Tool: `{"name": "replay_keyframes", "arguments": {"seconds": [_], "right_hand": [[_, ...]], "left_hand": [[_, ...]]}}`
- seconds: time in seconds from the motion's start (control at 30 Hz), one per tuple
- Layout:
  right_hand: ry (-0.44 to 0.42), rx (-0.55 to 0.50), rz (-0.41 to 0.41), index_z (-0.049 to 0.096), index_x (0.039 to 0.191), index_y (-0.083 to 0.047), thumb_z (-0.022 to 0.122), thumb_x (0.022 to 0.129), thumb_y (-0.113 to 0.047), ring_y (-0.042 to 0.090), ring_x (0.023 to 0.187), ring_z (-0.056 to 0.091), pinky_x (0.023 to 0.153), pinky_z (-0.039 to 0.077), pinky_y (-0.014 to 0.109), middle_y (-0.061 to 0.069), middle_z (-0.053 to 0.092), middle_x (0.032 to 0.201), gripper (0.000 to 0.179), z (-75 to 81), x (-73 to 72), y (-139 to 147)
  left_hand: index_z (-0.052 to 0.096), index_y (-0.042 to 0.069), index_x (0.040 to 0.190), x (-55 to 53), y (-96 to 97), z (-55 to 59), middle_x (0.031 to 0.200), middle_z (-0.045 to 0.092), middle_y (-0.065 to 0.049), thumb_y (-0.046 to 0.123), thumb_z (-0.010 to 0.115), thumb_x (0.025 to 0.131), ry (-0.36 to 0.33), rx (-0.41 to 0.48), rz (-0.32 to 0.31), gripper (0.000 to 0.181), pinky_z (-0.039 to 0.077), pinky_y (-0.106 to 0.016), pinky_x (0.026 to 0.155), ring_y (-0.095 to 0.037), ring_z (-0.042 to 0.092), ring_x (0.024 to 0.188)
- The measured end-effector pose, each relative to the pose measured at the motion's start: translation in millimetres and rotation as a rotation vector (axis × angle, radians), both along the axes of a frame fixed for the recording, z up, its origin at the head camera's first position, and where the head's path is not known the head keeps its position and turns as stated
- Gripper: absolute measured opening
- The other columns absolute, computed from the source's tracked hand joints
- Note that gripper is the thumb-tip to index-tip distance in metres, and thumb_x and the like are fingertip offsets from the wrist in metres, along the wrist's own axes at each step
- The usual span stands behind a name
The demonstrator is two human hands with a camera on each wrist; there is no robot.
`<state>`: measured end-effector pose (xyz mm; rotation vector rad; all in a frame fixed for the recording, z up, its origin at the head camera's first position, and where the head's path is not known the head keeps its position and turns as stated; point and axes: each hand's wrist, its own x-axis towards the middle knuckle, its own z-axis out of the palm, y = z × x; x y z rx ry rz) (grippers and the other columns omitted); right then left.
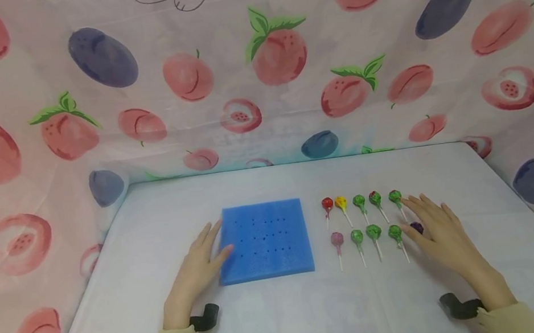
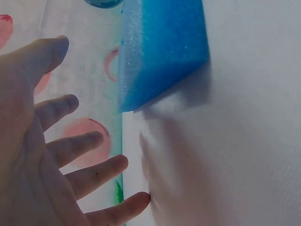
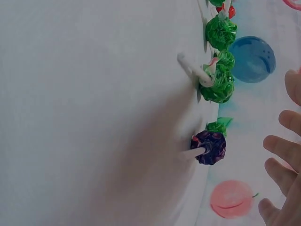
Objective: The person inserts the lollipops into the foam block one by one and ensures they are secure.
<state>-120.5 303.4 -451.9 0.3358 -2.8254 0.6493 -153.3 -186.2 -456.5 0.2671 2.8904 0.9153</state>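
Note:
A blue foam block [image 1: 267,264] with rows of small holes lies flat on the table. My left hand [image 1: 197,272] is beside its left edge, fingers spread; in the left wrist view the fingers [image 2: 96,175] hold nothing and the foam's corner [image 2: 164,52] shows beyond them. To the right of the block, several wrapped lollipops lie in two rows, among them a red one [image 1: 327,203], a yellow one [image 1: 340,203], a pink one [image 1: 337,238] and green ones [image 1: 373,231]. My right hand [image 1: 439,230] hovers at the rows' right end, fingers extended, partly covering a dark purple lollipop [image 3: 209,148].
The white table [image 1: 290,324] has its far edge against a fruit-printed cloth [image 1: 231,68], which hangs at the back and both sides. A black wrist mount [image 1: 205,317] is on the left wrist, another black mount [image 1: 461,307] on the right.

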Motion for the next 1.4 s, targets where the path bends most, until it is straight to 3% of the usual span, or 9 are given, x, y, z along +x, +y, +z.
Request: {"name": "replay_keyframes", "arguments": {"seconds": [0.2, 0.5, 0.8, 1.2, 1.4], "right_hand": [[-0.005, 0.003, -0.005, 0.039, 0.146, -0.008, 0.06, 0.095, -0.03, 0.045, 0.141, 0.028, 0.116, 0.008, 0.065, 0.028, 0.043, 0.144, 0.059, -4.3, 0.1, 6], [-0.092, 0.009, -0.051, 0.039, 0.145, -0.006, 0.057, 0.096, -0.033, 0.053, 0.127, 0.039, 0.106, 0.02, 0.069, 0.033, 0.047, 0.138, 0.059, -8.3, 1.3, 13], [-0.125, 0.028, -0.06, 0.039, 0.145, -0.005, 0.059, 0.095, -0.032, 0.054, 0.119, 0.046, 0.095, 0.032, 0.069, 0.034, 0.051, 0.133, 0.059, -10.0, 0.0, 17], [-0.12, 0.017, -0.06, 0.049, 0.136, 0.001, 0.061, 0.094, -0.027, 0.055, 0.117, 0.05, 0.093, 0.037, 0.069, 0.032, 0.057, 0.127, 0.052, -9.6, 0.9, 18], [-0.185, 0.031, -0.076, 0.052, 0.133, 0.002, 0.059, 0.095, -0.028, 0.054, 0.117, 0.05, 0.093, 0.04, 0.067, 0.033, 0.056, 0.128, 0.049, -9.1, -0.1, 19]], "left_hand": [[0.026, 0.019, 0.153, -0.5, -1.7, -3.3, 0.159, 0.022, -0.018, 0.049, 0.05, 0.097, -0.014, 0.003, -0.019, 0.068, 0.024, -0.069, 0.11, -0.044, 0.024, 0.144], [0.031, 0.014, 0.151, -2.3, -0.5, -10.8, 0.154, 0.031, -0.023, 0.042, 0.055, 0.096, 0.037, -0.052, -0.056, 0.066, 0.027, -0.064, 0.111, -0.046, 0.031, 0.14], [0.035, 0.014, 0.15, -3.2, 0.5, -15.2, 0.152, 0.038, -0.021, 0.04, 0.057, 0.095, 0.067, -0.102, -0.071, 0.064, 0.029, -0.064, 0.11, -0.044, 0.034, 0.139], [0.038, 0.013, 0.148, -1.1, 0.8, -15.5, 0.149, 0.043, -0.019, 0.038, 0.057, 0.095, 0.077, -0.11, -0.071, 0.062, 0.028, -0.065, 0.109, -0.043, 0.034, 0.138], [0.037, 0.014, 0.148, -1.5, 0.5, -17.2, 0.149, 0.043, -0.018, 0.039, 0.057, 0.095, 0.071, -0.119, -0.069, 0.062, 0.028, -0.064, 0.11, -0.042, 0.034, 0.138]]}}
